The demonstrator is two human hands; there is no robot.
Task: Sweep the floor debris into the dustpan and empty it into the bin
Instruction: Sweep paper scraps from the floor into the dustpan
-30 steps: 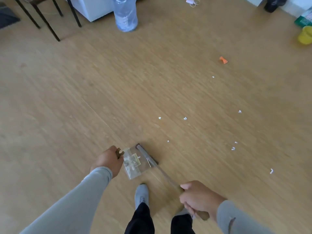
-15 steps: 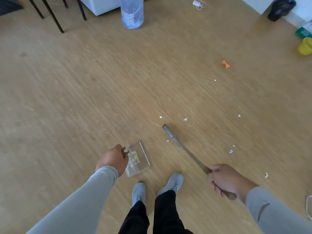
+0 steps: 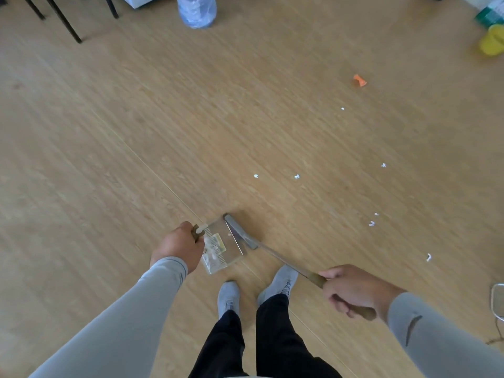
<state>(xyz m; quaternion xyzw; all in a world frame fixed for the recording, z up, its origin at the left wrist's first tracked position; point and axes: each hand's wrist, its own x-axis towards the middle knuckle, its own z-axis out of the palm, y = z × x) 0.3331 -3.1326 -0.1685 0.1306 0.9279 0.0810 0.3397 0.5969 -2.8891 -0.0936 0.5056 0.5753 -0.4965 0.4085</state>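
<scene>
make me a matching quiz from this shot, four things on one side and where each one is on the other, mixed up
Things:
1. dustpan
2. brush
3. orange scrap
4. water bottle

Places:
A. top edge of the view, standing on the floor
B. held by the left hand, low by the feet
C. far right on the floor, beyond the white bits
D. head at the dustpan's lip, handle in the right hand

Pairs: 1-B, 2-D, 3-C, 4-A

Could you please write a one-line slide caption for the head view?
Left hand holds dustpan; right hand sweeps brush against it.
</scene>
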